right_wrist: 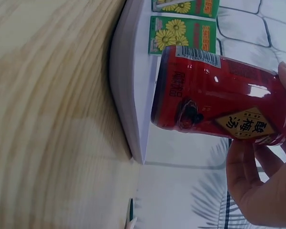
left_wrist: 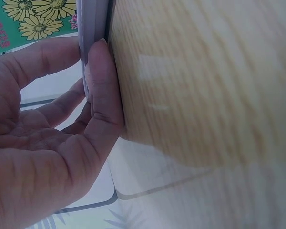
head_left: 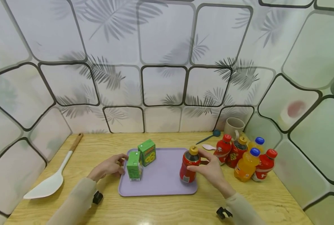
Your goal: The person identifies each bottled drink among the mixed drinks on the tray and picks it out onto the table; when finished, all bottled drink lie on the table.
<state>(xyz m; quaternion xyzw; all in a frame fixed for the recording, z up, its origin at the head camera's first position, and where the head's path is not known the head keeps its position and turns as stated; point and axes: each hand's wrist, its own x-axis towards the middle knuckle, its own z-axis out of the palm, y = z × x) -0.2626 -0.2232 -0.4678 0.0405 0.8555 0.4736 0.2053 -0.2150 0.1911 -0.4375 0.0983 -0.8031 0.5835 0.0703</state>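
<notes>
In the head view my right hand [head_left: 210, 168] holds a dark red drink bottle [head_left: 190, 167] with a yellow cap, fingers and thumb round its upper part. The bottle is upright over the right end of a lilac tray [head_left: 162, 181]; whether its base touches the tray I cannot tell. The right wrist view shows the bottle's red label [right_wrist: 219, 90] and barcode. My left hand [head_left: 110, 166] grips the tray's left rim [left_wrist: 93, 28] between thumb and fingers. Two green drink cartons, a front one [head_left: 134, 167] and a rear one [head_left: 147, 153], stand on the tray's left part.
Right of the tray stand several bottles, including a red one [head_left: 223, 148] and an orange one [head_left: 246, 165]. Behind them is a beige mug [head_left: 234, 126], with a dark spoon [head_left: 211, 135] and a pink spoon [head_left: 209, 147] nearby. A white spatula [head_left: 50, 184] lies at left.
</notes>
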